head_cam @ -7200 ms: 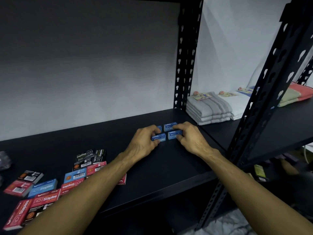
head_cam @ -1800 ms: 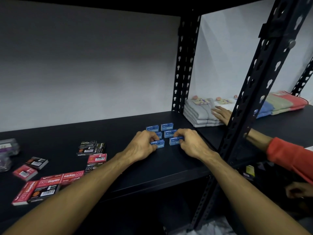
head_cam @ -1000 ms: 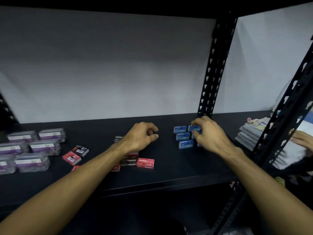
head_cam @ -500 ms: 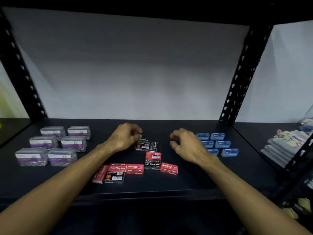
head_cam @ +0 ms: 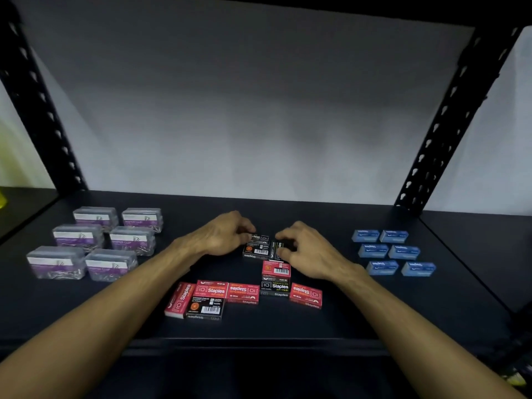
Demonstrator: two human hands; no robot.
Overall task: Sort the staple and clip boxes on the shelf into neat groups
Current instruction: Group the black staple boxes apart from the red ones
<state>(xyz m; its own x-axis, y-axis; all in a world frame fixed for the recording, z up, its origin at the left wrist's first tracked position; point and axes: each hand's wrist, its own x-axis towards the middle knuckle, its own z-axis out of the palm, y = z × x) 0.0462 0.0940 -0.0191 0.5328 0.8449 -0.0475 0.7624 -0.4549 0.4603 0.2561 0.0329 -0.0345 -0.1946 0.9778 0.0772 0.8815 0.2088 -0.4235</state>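
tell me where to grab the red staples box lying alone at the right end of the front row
Take the red staples box across its two long edges, from above. It lies flat with shelf bare to its front and right, so fingers fit there; the black box crowds its left end.

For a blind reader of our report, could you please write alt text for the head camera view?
Both hands, left hand and right hand, reach to black staple boxes at the middle of a dark shelf, above a loose mix of red and black boxes. Six clear clip boxes sit grouped at left, six blue boxes at right.
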